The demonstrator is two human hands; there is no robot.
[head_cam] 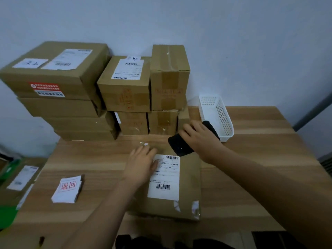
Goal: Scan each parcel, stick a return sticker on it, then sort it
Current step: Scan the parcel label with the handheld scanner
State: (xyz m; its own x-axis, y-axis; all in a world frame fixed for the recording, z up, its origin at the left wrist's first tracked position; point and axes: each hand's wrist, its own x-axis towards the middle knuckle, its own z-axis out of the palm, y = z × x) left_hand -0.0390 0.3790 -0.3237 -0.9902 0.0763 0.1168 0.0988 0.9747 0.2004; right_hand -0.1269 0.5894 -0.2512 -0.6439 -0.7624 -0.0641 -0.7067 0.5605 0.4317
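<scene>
A flat brown cardboard parcel (188, 200) lies on the wooden table (251, 159) in front of me, with a white shipping label (167, 178) and barcodes on top. My left hand (142, 164) rests flat on the parcel's left part, touching the label's edge. My right hand (201, 137) grips a black handheld scanner (179, 146) just above the parcel's far right corner, its head pointing down toward the label. A stack of white return stickers (67, 189) with red characters lies on the table to the left.
Several cardboard parcels (125, 87) are stacked against the wall at the back left. A white perforated basket (218, 114) stands at the back right. Below the table's left edge sit another labelled parcel (21, 178) and green bins (7, 218).
</scene>
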